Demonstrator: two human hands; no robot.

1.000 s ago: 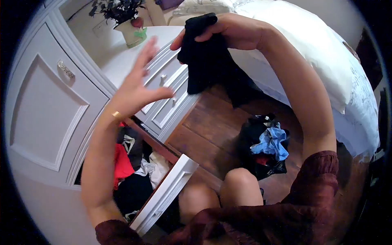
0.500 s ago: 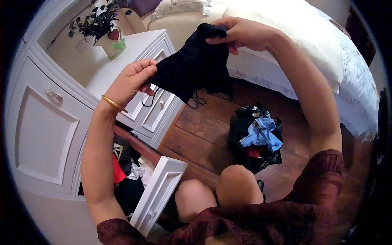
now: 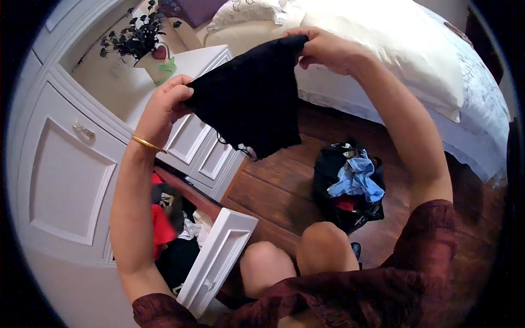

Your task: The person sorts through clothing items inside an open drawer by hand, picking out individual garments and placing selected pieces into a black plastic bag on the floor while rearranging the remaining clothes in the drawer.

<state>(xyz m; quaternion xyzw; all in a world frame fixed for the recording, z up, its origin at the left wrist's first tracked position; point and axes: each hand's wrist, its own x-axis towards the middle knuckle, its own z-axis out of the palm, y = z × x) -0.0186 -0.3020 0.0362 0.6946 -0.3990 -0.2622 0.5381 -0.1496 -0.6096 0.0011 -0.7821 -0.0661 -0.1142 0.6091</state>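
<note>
A black garment (image 3: 251,98) is stretched out in the air between my two hands, with thin cords hanging from its lower edge. My left hand (image 3: 170,104), a gold bangle (image 3: 147,143) at its wrist, pinches the garment's left corner. At the upper right corner my right hand (image 3: 325,50) grips the fabric between thumb and fingers. Below my left forearm, an open drawer (image 3: 221,257) holds red, white and black clothes. On the wooden floor, a dark pile (image 3: 325,180) has a light blue cloth (image 3: 356,180) on top.
A white cabinet door (image 3: 71,180) stands at the left. Farther back, a vase (image 3: 156,66) of dark flowers sits on a white nightstand (image 3: 210,57). The bed (image 3: 394,65) with pale bedding spans the upper right. My knees (image 3: 325,249) are at the bottom.
My left hand has come down from the open air and taken hold of the garment's left corner. The bunched garment is now spread wide between both hands.
</note>
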